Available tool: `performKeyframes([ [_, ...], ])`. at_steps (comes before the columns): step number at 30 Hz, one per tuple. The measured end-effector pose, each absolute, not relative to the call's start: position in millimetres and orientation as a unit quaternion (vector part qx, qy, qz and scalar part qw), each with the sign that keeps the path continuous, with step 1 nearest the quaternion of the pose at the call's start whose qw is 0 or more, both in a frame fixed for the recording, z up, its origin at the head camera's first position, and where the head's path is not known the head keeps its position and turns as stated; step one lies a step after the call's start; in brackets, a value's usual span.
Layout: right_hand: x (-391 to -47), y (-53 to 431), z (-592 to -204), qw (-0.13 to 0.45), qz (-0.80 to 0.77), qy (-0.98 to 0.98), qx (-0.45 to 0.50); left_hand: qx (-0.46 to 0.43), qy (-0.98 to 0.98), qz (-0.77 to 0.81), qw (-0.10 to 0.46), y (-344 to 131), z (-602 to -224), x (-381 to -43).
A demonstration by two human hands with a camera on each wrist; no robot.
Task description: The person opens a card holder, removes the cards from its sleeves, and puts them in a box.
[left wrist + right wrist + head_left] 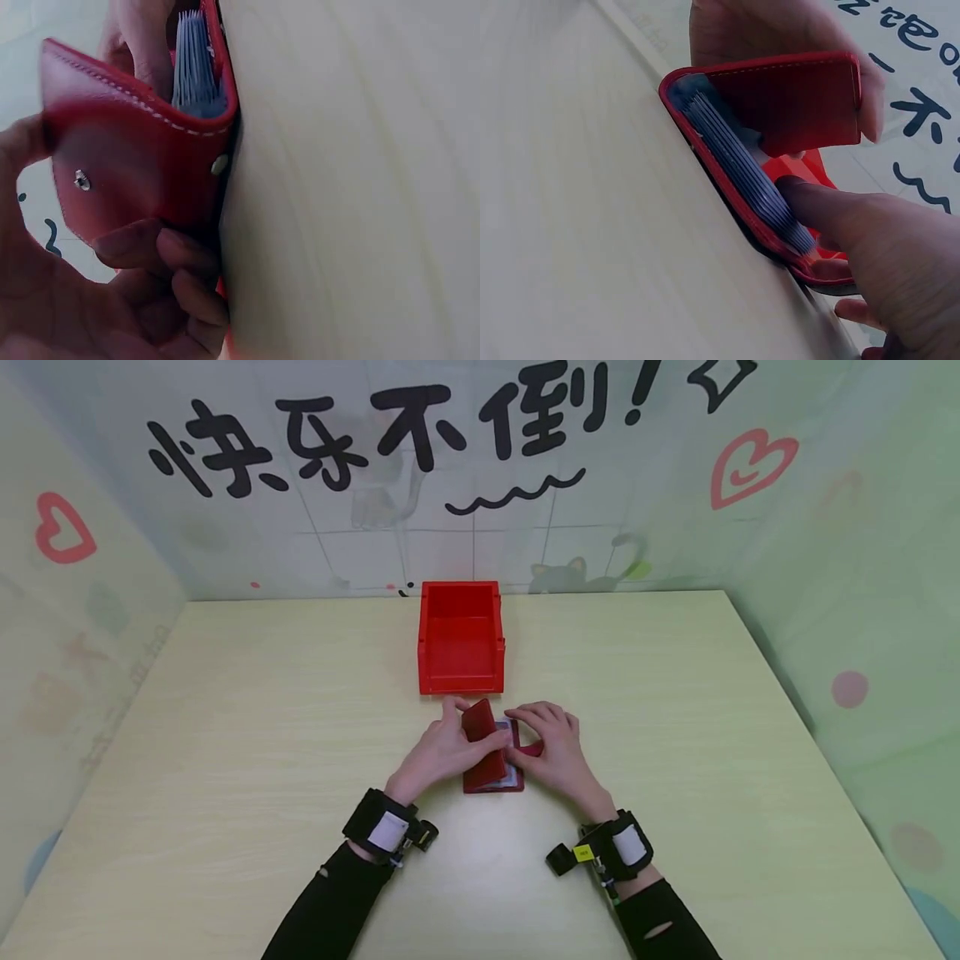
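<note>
A red leather card holder (486, 767) stands partly opened in front of the person, with white stitching and a metal snap on its cover. Inside it, a stack of clear plastic card sleeves (742, 165) shows edge-on. The left hand (442, 747) holds the raised cover, its thumb at the cover's edge and its other fingers bent against the outside near the table. From the other side, the right hand (558, 752) grips the card holder; its thumb lies on the sleeves and fingers are beneath the lower cover.
Just beyond the hands sits a red plastic bin (461, 683) on the pale wooden table (300, 693). A printed cloth (225, 543) with black characters and hearts hangs at the back and both sides. Each wrist wears a black strap with a small camera.
</note>
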State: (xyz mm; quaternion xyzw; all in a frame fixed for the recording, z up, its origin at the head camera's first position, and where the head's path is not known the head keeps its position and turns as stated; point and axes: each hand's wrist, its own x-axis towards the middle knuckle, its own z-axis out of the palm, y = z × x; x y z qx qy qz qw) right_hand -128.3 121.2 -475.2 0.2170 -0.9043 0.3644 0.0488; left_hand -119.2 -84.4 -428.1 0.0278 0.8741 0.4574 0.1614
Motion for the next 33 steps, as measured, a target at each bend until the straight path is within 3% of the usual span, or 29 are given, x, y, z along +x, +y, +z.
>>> performKeyframes([
  [19, -129, 122, -474, 0.020, 0.391, -0.898, 0.200, 0.085, 0.822, 0.532, 0.184, -142, -440, -113],
  [25, -129, 121, -472, 0.019, 0.390, -0.900, 0.193, 0.062, 0.832, 0.518, 0.189, -147, -436, -112],
  [33, -128, 120, -473, 0.022, 0.390, -0.900, 0.192, 0.018, 0.893, 0.430, 0.133, -150, -435, -110],
])
